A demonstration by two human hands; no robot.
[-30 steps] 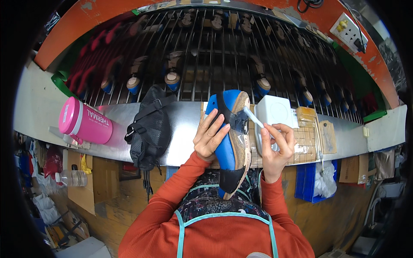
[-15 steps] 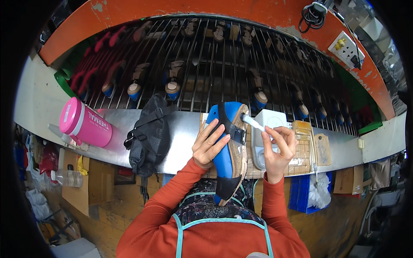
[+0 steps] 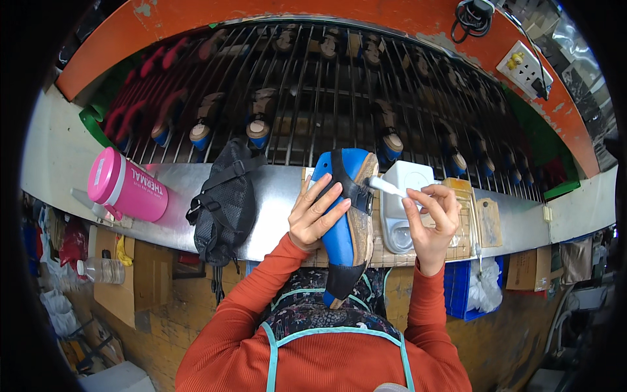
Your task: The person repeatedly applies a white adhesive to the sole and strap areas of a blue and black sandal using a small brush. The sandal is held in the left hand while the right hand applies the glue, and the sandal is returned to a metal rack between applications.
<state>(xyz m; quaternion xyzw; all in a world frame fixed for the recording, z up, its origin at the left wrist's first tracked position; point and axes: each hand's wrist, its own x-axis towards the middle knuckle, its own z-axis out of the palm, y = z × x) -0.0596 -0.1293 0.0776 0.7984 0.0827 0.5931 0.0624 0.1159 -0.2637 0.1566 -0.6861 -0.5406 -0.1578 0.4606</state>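
A blue shoe last (image 3: pixel 337 243) with black straps and a tan sole edge is tilted over the near edge of the bench, its toe toward my apron. My left hand (image 3: pixel 316 219) is wrapped round its left side, fingers lying across the blue surface. Between the thumb and fingertips of my right hand (image 3: pixel 434 225) is pinched a small white-handled brush (image 3: pixel 390 187). The brush's tip meets the sole edge near the last's upper end, or lies just beside it; I cannot tell which. Behind the brush stands a white plastic dispenser (image 3: pixel 408 175), partly hidden by my right hand.
Beyond the metal bench (image 3: pixel 274 196), a rack of metal rods (image 3: pixel 300 124) carries several shoes on lasts. A pink thermal mug (image 3: pixel 140 191) and a black mesh bag (image 3: pixel 228 209) stand at left. At right lie a tan board (image 3: pixel 488 222) and, lower, a blue crate (image 3: pixel 457 297).
My right hand has shifted slightly right, with the brush still pinched in it. The last has tilted a little, so less of its sole shows. My left hand keeps its hold.
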